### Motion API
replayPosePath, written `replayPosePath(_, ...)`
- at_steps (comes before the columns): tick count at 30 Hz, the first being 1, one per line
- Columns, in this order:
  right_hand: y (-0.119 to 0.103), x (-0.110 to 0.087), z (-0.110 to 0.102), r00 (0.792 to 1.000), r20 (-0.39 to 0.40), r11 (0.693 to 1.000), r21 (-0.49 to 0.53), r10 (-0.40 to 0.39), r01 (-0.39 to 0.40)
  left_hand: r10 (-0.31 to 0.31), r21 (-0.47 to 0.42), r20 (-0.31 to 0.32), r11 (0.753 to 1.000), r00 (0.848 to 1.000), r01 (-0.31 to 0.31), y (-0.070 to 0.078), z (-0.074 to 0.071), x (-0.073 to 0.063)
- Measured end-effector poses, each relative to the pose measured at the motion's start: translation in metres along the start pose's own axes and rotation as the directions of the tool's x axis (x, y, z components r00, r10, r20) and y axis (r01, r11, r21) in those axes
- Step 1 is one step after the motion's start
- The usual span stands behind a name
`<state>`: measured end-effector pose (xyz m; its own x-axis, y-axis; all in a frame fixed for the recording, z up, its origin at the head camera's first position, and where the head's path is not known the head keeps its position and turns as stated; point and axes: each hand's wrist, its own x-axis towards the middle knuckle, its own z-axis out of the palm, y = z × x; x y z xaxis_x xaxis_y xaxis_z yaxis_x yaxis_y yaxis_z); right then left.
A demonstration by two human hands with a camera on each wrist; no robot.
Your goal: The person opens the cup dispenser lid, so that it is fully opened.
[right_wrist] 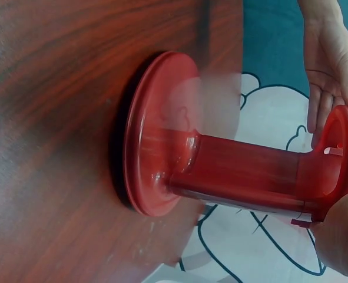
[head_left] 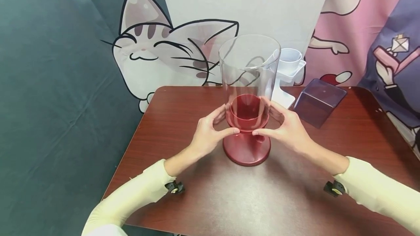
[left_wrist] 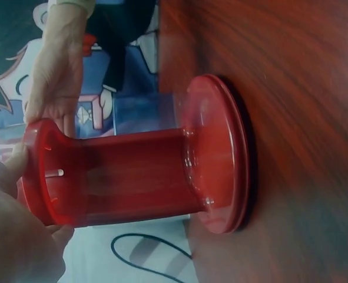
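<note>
A tall clear plastic cylinder (head_left: 249, 52), its mouth facing up, sits on a red pedestal stand (head_left: 247, 151) with a round foot. My left hand (head_left: 206, 134) grips the stand's red collar from the left, where the cylinder meets it. From the right, my right hand (head_left: 290, 128) holds the same collar, both thumbs at its front and the fingers round its sides. In the left wrist view the stand's narrow column (left_wrist: 135, 177) rises from the foot to the collar (left_wrist: 38, 171). The foot (right_wrist: 162, 135) rests on the table in the right wrist view.
Behind and to the right of the cylinder is a white plastic stand (head_left: 284, 95) with a cup-shaped top. Beside it, a see-through purple box (head_left: 319, 101) leans at an angle on the brown wooden table (head_left: 183, 112). A printed cloth backdrop (head_left: 147, 57) hangs behind the table.
</note>
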<state>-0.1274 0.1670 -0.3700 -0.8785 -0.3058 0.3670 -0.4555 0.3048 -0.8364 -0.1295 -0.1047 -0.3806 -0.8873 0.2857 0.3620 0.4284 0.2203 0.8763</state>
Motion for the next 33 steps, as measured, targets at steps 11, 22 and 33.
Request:
replayPosePath(11, 0.006, -0.016, 0.005, 1.0, -0.01, 0.997, 0.081, -0.002, 0.002, -0.026, 0.01, 0.013, 1.0, 1.0, 0.026, 0.004, 0.003, -0.014)
replayPosePath(22, 0.007, -0.02, 0.009, 0.999, -0.024, 0.991, 0.129, -0.036, 0.038, -0.018, 0.015, 0.005, 1.0, 1.0, 0.018, 0.001, 0.007, -0.019)
replayPosePath(33, 0.001, -0.027, 0.015, 0.995, -0.079, 0.998, -0.004, -0.057, 0.056, -0.003, -0.088, 0.175, 0.996, 0.985, 0.018, -0.006, -0.02, 0.005)
